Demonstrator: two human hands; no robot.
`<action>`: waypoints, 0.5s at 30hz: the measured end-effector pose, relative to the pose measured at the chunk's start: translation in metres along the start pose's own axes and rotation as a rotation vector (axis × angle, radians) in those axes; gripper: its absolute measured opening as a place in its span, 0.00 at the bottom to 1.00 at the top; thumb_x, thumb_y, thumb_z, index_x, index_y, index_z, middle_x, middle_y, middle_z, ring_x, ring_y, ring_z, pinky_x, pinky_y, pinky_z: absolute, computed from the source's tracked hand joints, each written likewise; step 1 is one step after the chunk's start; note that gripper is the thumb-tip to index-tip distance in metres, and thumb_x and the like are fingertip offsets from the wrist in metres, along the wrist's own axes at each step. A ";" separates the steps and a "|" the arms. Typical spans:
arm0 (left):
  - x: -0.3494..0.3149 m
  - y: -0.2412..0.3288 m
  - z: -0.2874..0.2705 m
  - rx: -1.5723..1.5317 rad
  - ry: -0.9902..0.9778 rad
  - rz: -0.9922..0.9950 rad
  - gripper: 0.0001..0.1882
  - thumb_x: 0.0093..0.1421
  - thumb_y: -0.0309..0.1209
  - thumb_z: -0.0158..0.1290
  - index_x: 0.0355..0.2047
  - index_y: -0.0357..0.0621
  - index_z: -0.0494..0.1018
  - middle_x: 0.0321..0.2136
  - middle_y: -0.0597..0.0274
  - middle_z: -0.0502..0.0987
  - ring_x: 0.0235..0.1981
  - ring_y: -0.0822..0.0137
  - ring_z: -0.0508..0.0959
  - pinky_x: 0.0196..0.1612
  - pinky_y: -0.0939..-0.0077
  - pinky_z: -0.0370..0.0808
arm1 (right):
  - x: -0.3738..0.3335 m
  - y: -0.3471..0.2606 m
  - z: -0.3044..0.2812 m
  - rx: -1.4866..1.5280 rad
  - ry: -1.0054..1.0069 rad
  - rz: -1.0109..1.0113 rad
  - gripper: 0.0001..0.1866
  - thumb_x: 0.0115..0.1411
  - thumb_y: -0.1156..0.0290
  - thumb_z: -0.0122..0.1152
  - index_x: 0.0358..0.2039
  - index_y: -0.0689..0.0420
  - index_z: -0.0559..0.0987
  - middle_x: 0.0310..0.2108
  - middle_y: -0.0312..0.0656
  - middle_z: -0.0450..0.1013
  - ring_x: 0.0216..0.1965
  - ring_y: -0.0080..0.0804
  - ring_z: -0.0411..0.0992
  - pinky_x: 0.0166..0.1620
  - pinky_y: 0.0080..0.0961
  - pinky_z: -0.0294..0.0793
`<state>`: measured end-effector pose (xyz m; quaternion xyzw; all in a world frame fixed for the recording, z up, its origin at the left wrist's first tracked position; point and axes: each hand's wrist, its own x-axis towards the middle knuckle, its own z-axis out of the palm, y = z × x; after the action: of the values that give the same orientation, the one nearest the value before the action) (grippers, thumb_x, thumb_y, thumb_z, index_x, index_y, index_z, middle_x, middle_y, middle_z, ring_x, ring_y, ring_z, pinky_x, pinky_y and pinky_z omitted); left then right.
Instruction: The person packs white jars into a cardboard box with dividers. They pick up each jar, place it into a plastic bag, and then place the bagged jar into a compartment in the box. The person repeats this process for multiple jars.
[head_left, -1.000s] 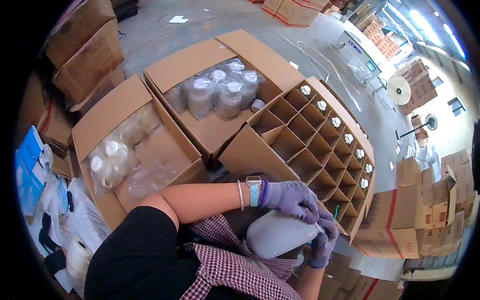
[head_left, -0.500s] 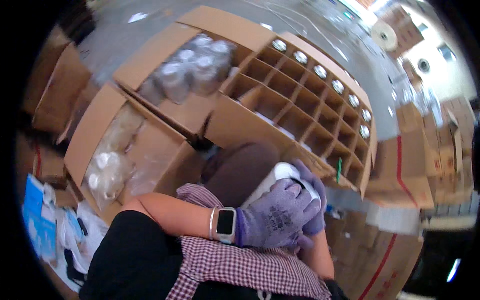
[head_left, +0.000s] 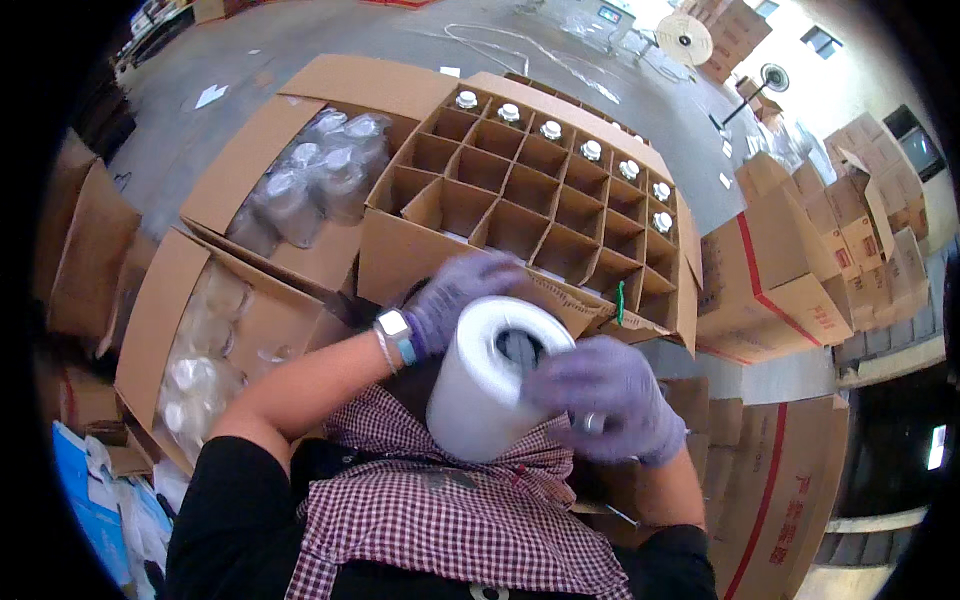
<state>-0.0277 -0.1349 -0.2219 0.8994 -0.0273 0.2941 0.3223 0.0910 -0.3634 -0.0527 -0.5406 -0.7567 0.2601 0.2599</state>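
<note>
- Two gloved hands met on one white jar (head_left: 492,385) in the head view; I saw it held close to the chest, above a checked apron (head_left: 440,510), its open mouth tipped up toward the camera.
- My left hand (head_left: 455,300) curled its grip over the jar's far rim, seemingly to steady it, a watch on that wrist.
- My right hand (head_left: 605,395) was closed near the mouth with something small and silvery between the fingers; I could not tell what it was.
- Just beyond the hands stood a divided carton (head_left: 540,215), a brown box with a cardboard grid; white-capped containers (head_left: 590,150) filled its far row and right column, the near cells bare.
- Left of it, two open brown cartons (head_left: 300,190) held clear jars bagged in plastic film.
- To the right, sealed boxes with red stripes (head_left: 775,290) were stacked on the concrete floor.
</note>
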 end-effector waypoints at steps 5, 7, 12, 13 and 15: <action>0.006 0.068 0.027 -1.124 -0.607 -0.220 0.20 0.69 0.39 0.52 0.53 0.38 0.77 0.50 0.53 0.80 0.48 0.60 0.80 0.55 0.63 0.75 | 0.043 -0.077 0.011 -0.193 -0.243 -0.398 0.39 0.43 0.58 0.73 0.59 0.52 0.75 0.60 0.47 0.70 0.61 0.53 0.68 0.63 0.53 0.64; -0.024 0.072 0.005 -1.072 -0.166 -0.431 0.26 0.65 0.42 0.55 0.57 0.37 0.73 0.49 0.49 0.81 0.47 0.57 0.81 0.54 0.62 0.76 | 0.032 -0.045 0.030 -0.136 -0.140 -0.225 0.40 0.43 0.54 0.71 0.58 0.54 0.74 0.59 0.48 0.69 0.61 0.56 0.67 0.63 0.53 0.64; -0.044 0.195 -0.049 -0.282 -0.071 -0.598 0.40 0.59 0.34 0.62 0.68 0.35 0.60 0.51 0.48 0.79 0.53 0.60 0.78 0.61 0.67 0.72 | -0.007 0.062 0.039 0.630 0.243 0.506 0.28 0.53 0.67 0.57 0.56 0.61 0.74 0.52 0.47 0.73 0.54 0.38 0.73 0.60 0.34 0.70; -0.040 0.186 -0.055 -0.380 -0.099 -0.664 0.44 0.57 0.34 0.64 0.70 0.36 0.57 0.53 0.49 0.78 0.55 0.60 0.77 0.61 0.67 0.71 | 0.003 0.064 0.033 0.519 0.273 0.440 0.29 0.57 0.64 0.58 0.59 0.60 0.73 0.57 0.50 0.70 0.57 0.39 0.70 0.61 0.32 0.68; -0.070 0.148 -0.040 -0.570 -0.081 -0.620 0.53 0.49 0.42 0.70 0.71 0.36 0.57 0.53 0.41 0.78 0.53 0.50 0.80 0.58 0.61 0.75 | 0.005 0.006 0.045 0.539 0.421 0.521 0.37 0.53 0.54 0.67 0.61 0.57 0.72 0.63 0.51 0.65 0.62 0.48 0.65 0.65 0.41 0.63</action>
<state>-0.1411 -0.2380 -0.1521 0.7508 0.1514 0.1282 0.6300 0.0632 -0.3617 -0.0886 -0.6678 -0.4304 0.3894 0.4661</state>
